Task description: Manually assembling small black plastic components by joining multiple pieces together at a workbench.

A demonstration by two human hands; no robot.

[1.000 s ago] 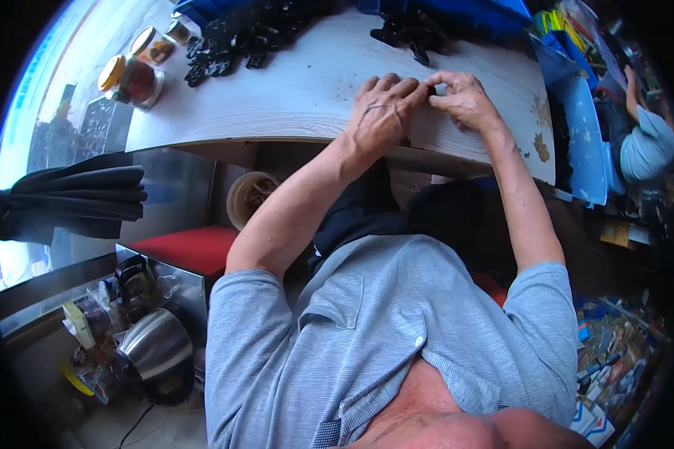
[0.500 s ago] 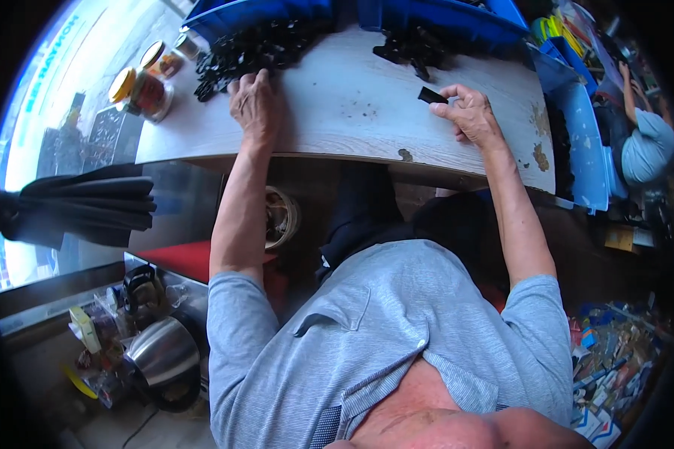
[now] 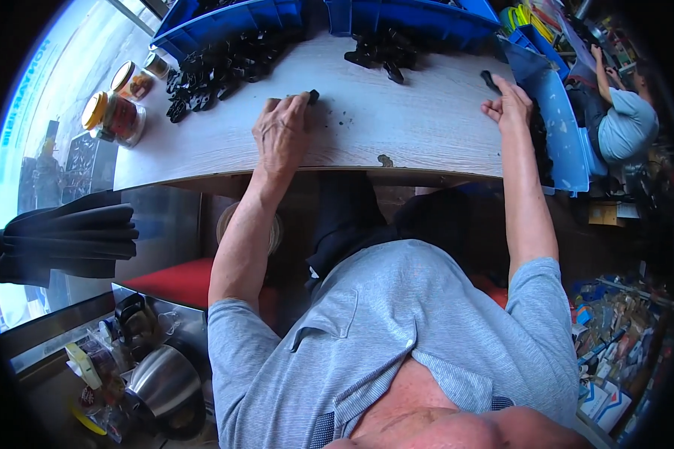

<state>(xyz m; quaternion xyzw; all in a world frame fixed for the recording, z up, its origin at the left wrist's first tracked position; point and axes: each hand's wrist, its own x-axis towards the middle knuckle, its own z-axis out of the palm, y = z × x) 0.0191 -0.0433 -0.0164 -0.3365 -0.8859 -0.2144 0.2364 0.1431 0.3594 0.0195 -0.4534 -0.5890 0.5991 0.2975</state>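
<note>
Over the left half of the pale table [image 3: 427, 127], my left hand [image 3: 280, 129] is closed on a small black plastic part [image 3: 314, 96] that sticks out past the fingertips. My right hand [image 3: 512, 106] is at the table's right side, beside a light-blue bin [image 3: 571, 142]. A dark black plastic piece [image 3: 490, 81] shows at its thumb and forefinger, with the other fingers curled. A large heap of black plastic parts [image 3: 217, 71] lies beyond my left hand. The smaller heap of black parts [image 3: 386, 54] is at the far middle.
Two blue bins, one at the far left [image 3: 232, 28] and one at the far right [image 3: 412, 24], stand behind the heaps. Jars, including a yellow-lidded jar [image 3: 116, 120], line the left edge. A metal kettle [image 3: 163, 378] stands lower left. Another person [image 3: 627, 127] works at the right.
My left hand has left the edge of the large heap and come right and nearer, with a black part at its fingertips. My right hand has shifted right toward the light-blue bin.
</note>
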